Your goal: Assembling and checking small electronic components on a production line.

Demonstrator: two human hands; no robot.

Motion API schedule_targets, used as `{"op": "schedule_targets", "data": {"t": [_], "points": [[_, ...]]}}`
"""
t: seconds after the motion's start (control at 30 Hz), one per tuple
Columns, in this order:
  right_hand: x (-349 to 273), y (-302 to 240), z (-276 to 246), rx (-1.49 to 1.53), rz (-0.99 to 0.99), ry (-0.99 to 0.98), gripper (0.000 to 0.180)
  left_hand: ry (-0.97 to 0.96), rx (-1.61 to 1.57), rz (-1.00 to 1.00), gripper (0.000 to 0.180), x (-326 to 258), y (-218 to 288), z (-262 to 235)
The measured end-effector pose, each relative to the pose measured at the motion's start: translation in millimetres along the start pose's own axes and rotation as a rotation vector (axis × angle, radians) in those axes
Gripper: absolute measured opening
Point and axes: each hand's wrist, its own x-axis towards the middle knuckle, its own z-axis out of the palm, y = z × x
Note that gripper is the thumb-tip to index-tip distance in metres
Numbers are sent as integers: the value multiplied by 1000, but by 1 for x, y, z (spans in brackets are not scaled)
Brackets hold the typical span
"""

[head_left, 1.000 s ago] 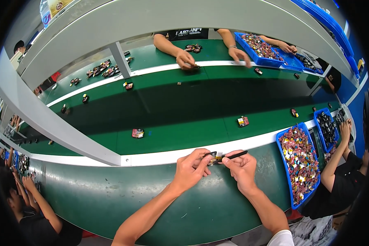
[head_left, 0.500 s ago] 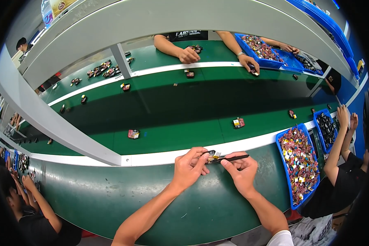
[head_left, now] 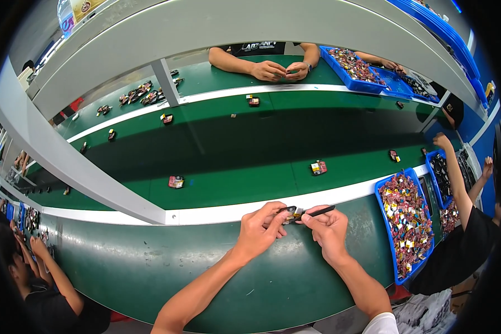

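Observation:
Above the near green bench, my left hand point(head_left: 260, 229) pinches a small black part with a rounded end point(head_left: 287, 209) between thumb and fingers. A whitish and yellow piece point(head_left: 298, 212) shows at the inner side of that part. From the right, my right hand point(head_left: 329, 231) is closed round a slim black tool point(head_left: 322, 211); its rear end sticks out past the fingers. The tool's front end meets the small part, though my fingers partly hide the contact.
Beyond a white rail runs a green belt point(head_left: 234, 161) with small pink and black assemblies point(head_left: 318, 167). A blue tray of small wired parts point(head_left: 406, 222) stands at my right, with a tray of black pieces point(head_left: 441, 173) behind. Co-workers' hands point(head_left: 281, 70) work across; a grey post slants at left.
Assemblies on the belt have shifted slightly left. My hands stay nearly in place, still holding the part and tool. The co-worker opposite has brought both hands together; the one at right has raised an arm.

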Motion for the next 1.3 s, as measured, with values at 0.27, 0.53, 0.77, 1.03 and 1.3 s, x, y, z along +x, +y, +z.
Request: {"op": "schedule_targets", "data": {"t": [0.27, 0.53, 0.77, 1.03, 1.3], "points": [[1, 4, 1, 0, -105, -14, 12, -38, -89, -87, 17, 3, 0, -3], [3, 17, -10, -78, -341, -60, 15, -174, -348, -274, 20, 9, -4, -12], [1, 16, -10, -199, -408, -67, 14, -187, -370, -274, 20, 9, -5, -13], [1, 19, -14, -161, -391, -69, 14, -179, -357, -241, 20, 9, -4, -9], [1, 19, -7, -34, -345, -32, 14, -157, -360, -242, 20, 10, -3, -6]]}}
